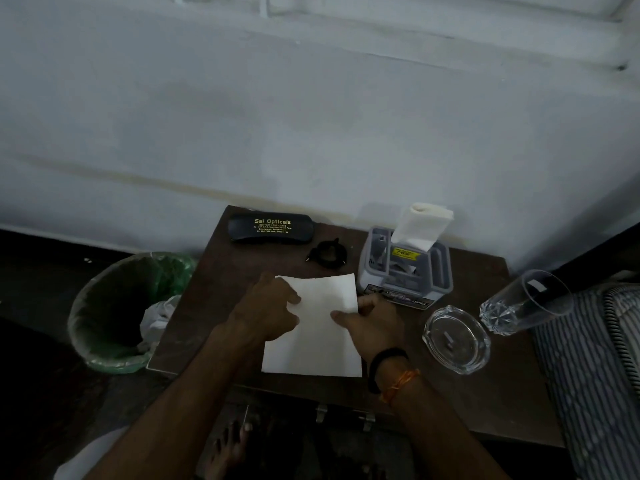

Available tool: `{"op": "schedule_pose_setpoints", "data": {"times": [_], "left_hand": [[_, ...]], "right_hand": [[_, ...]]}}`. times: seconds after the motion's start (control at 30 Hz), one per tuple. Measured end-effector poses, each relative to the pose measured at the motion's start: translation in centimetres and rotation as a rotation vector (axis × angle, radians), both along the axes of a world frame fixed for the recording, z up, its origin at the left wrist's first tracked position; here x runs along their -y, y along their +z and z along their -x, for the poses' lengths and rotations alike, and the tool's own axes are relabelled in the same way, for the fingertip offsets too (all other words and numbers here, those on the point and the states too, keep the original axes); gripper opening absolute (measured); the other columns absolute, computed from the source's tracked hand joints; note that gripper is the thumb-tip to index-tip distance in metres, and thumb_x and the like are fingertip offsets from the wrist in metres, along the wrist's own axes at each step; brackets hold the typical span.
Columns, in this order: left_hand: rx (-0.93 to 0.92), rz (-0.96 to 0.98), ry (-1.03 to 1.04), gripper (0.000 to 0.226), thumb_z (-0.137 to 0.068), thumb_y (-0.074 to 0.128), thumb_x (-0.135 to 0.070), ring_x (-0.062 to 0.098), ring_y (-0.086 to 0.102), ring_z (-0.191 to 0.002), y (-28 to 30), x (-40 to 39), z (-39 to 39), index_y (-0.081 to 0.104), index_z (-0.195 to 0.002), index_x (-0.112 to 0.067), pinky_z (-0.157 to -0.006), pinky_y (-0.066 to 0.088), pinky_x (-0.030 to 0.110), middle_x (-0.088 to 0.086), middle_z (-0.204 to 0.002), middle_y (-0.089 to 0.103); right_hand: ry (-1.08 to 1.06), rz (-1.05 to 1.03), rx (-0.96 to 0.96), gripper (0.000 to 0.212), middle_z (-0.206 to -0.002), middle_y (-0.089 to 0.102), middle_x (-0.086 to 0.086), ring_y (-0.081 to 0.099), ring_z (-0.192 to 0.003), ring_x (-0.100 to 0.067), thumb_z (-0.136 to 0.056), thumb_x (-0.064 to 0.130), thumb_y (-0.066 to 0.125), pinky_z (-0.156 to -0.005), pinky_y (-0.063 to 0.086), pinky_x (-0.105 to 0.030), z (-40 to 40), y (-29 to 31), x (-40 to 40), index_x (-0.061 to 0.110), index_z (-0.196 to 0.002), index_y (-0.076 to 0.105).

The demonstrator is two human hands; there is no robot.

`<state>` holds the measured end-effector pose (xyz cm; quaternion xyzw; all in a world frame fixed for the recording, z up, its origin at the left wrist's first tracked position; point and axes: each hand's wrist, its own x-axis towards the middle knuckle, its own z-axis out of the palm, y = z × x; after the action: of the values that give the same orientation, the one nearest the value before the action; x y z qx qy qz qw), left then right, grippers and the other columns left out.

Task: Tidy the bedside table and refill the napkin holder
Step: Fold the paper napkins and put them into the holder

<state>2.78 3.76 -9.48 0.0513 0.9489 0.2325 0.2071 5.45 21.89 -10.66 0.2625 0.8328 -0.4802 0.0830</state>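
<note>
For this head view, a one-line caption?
Both hands fold a white napkin beside the napkin holder.

The black case (270, 228) at the back of the counter (485, 393) carries gold lettering, "Sai Opticals", with smaller lines beneath it too fine to read. Right of the case, the grey napkin holder (405, 271) bears a yellow sticker with unreadable print, and a strip along its base reads "OPEL".
</note>
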Motion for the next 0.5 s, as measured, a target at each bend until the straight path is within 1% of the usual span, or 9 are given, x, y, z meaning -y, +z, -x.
{"op": "schedule_pose_setpoints", "data": {"times": [0.1, 0.13, 0.2, 0.27, 0.33, 0.4, 0.43, 0.47, 0.5], "left_hand": [[-0.01, 0.003, -0.029, 0.05, -0.088, 0.068, -0.028, 0.021, 0.035, -0.136, 0.4, -0.1, 0.2, 0.055, -0.135, -0.014, -0.111, 0.032, 0.032, 0.004, -0.144, 0.043], [-0.003, -0.004, -0.029, 0.051, -0.088, 0.068, -0.027, 0.02, 0.036, -0.136, 0.3, -0.1, 0.2, 0.054, -0.135, -0.013, -0.111, 0.033, 0.031, 0.004, -0.145, 0.043], [0.012, -0.013, -0.035, 0.051, -0.089, 0.068, -0.026, 0.02, 0.038, -0.136, 0.4, -0.1, 0.2, 0.054, -0.136, -0.012, -0.11, 0.033, 0.03, 0.004, -0.146, 0.043], [0.023, -0.019, -0.03, 0.05, -0.089, 0.068, -0.027, 0.018, 0.041, -0.134, 0.5, 0.1, 0.3, 0.056, -0.134, -0.012, -0.109, 0.034, 0.027, 0.004, -0.144, 0.047], [0.014, -0.036, -0.037, 0.048, -0.088, 0.069, -0.029, 0.017, 0.047, -0.13, 0.5, 0.3, 0.6, 0.059, -0.131, -0.011, -0.106, 0.037, 0.025, 0.004, -0.141, 0.053], [0.029, -0.044, -0.03, 0.046, -0.088, 0.068, -0.03, 0.018, 0.052, -0.125, 0.5, 0.5, 0.8, 0.061, -0.129, -0.01, -0.101, 0.04, 0.025, 0.004, -0.137, 0.056], [0.033, -0.04, -0.017, 0.044, -0.088, 0.068, -0.032, 0.019, 0.054, -0.122, 0.7, 0.7, 1.0, 0.062, -0.126, -0.009, -0.097, 0.042, 0.026, 0.003, -0.132, 0.058], [0.018, -0.048, 0.003, 0.04, -0.088, 0.069, -0.033, 0.02, 0.058, -0.115, 0.8, 1.0, 1.2, 0.066, -0.119, -0.009, -0.091, 0.045, 0.027, 0.003, -0.124, 0.061], [-0.005, -0.065, 0.034, 0.031, -0.087, 0.069, -0.035, 0.02, 0.062, -0.104, 0.9, 1.5, 1.4, 0.069, -0.105, -0.01, -0.081, 0.046, 0.027, 0.002, -0.109, 0.065]], "right_hand": [[-0.06, 0.124, 0.066, 0.058, -0.106, 0.068, -0.003, 0.066, -0.096, -0.024, -0.061, 0.023, 0.088, -0.087, 0.055, -0.042, -0.1, -0.1, 0.3, 0.013, -0.111, 0.061], [-0.041, 0.164, 0.107, 0.061, -0.108, 0.07, -0.004, 0.067, -0.096, -0.025, -0.059, 0.024, 0.089, -0.088, 0.056, -0.045, -0.1, -0.2, 0.3, 0.013, -0.113, 0.063], [0.058, 0.186, 0.137, 0.05, -0.105, 0.073, -0.005, 0.068, -0.094, -0.025, -0.063, 0.022, 0.087, -0.087, 0.056, -0.043, -0.1, -0.1, 0.2, 0.013, -0.109, 0.07], [0.14, 0.168, 0.11, 0.038, -0.102, 0.073, -0.003, 0.068, -0.094, -0.023, -0.069, 0.017, 0.084, -0.085, 0.056, -0.039, -0.1, 0.1, 0.2, 0.014, -0.105, 0.073], [0.174, 0.189, 0.086, 0.034, -0.102, 0.074, -0.003, 0.068, -0.093, -0.022, -0.071, 0.015, 0.082, -0.086, 0.056, -0.041, 0.1, 0.1, 0.3, 0.015, -0.104, 0.074], [0.181, 0.244, 0.085, 0.035, -0.102, 0.074, -0.003, 0.069, -0.094, -0.023, -0.072, 0.014, 0.08, -0.088, 0.056, -0.045, 0.2, 0.3, 0.5, 0.016, -0.106, 0.072], [0.188, 0.261, 0.086, 0.037, -0.104, 0.074, -0.003, 0.068, -0.095, -0.024, -0.073, 0.013, 0.079, -0.09, 0.055, -0.046, 0.3, 0.4, 0.6, 0.016, -0.109, 0.071], [0.201, 0.266, 0.082, 0.038, -0.106, 0.073, -0.004, 0.067, -0.097, -0.024, -0.074, 0.012, 0.077, -0.091, 0.055, -0.046, 0.4, 0.5, 0.6, 0.015, -0.112, 0.07], [0.214, 0.275, 0.069, 0.038, -0.107, 0.072, -0.004, 0.066, -0.099, -0.025, -0.076, 0.011, 0.075, -0.091, 0.054, -0.046, 0.5, 0.6, 0.6, 0.015, -0.114, 0.069]]}}
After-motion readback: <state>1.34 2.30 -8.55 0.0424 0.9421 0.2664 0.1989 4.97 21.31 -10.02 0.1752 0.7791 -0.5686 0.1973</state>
